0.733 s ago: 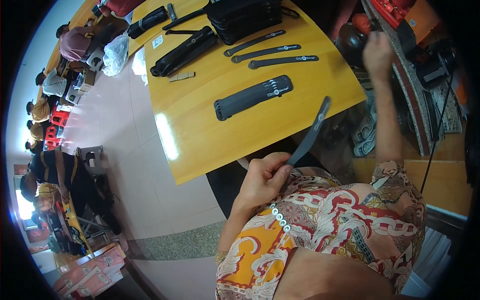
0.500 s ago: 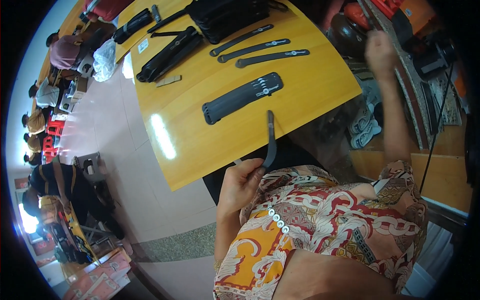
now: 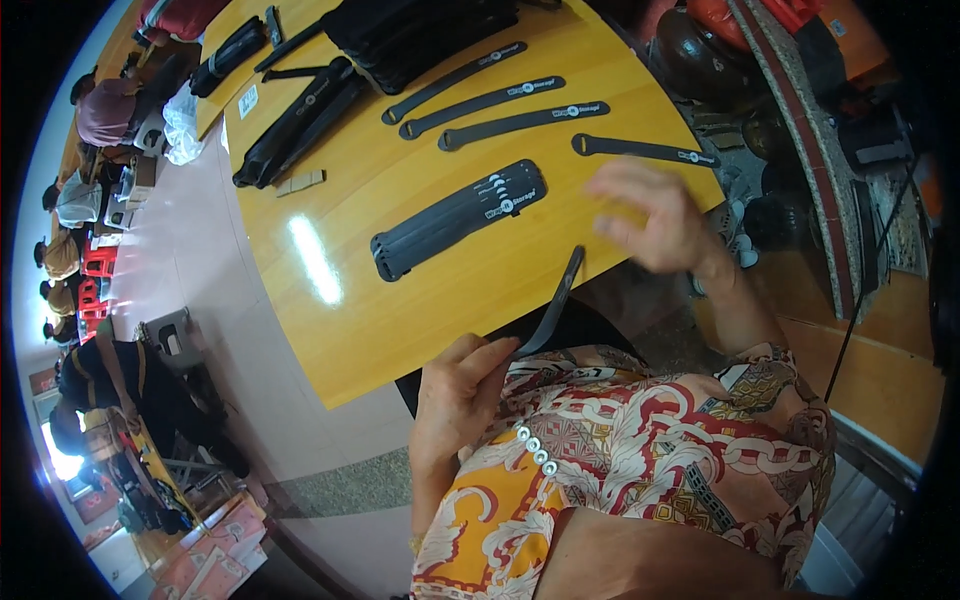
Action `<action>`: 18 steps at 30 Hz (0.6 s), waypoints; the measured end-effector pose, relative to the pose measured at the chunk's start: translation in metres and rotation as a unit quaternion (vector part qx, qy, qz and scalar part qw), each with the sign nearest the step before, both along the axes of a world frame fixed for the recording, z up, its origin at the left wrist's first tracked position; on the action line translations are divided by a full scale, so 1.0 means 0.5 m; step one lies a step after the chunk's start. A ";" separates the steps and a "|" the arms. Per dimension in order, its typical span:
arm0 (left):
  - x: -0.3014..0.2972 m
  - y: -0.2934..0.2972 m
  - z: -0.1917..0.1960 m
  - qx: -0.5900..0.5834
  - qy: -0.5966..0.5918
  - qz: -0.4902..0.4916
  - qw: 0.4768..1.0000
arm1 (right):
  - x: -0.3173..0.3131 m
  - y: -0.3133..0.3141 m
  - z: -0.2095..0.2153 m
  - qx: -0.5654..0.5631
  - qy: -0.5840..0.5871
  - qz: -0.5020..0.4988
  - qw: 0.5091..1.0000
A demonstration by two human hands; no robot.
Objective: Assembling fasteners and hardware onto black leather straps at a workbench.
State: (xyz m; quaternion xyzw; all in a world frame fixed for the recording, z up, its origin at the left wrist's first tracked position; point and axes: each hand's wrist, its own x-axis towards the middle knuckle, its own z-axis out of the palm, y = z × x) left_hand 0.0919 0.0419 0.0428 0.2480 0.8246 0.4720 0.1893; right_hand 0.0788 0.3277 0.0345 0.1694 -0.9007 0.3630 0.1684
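My left hand (image 3: 462,395) pinches one end of a black strap (image 3: 560,305), whose free end curves up and away over the table's near edge. My right hand (image 3: 658,218), slightly blurred, is held above the table's right side with its fingers apart and nothing in them. Just beyond it a black strap with white print (image 3: 650,150) lies at the right edge. Three similar straps, one of them the nearest strap (image 3: 525,125), lie side by side farther back. A flat bundle of black straps (image 3: 455,222) rests mid-table.
Black bundles (image 3: 300,120) and a large black pack (image 3: 420,40) cover the far part of the yellow table (image 3: 400,340). A small tan piece (image 3: 302,182) lies near the left edge. A stone-edged ledge (image 3: 800,150) and a dark round pot (image 3: 700,60) stand right.
My right hand has come from the far right, where it was closed, to over the table, now open. Another strap now lies at the table's right edge. My left hand still holds its strap.
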 end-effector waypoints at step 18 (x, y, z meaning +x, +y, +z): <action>-0.098 -0.056 -0.058 0.155 -0.213 0.251 0.931 | -0.018 -0.028 -0.035 -0.128 -0.252 -0.013 0.959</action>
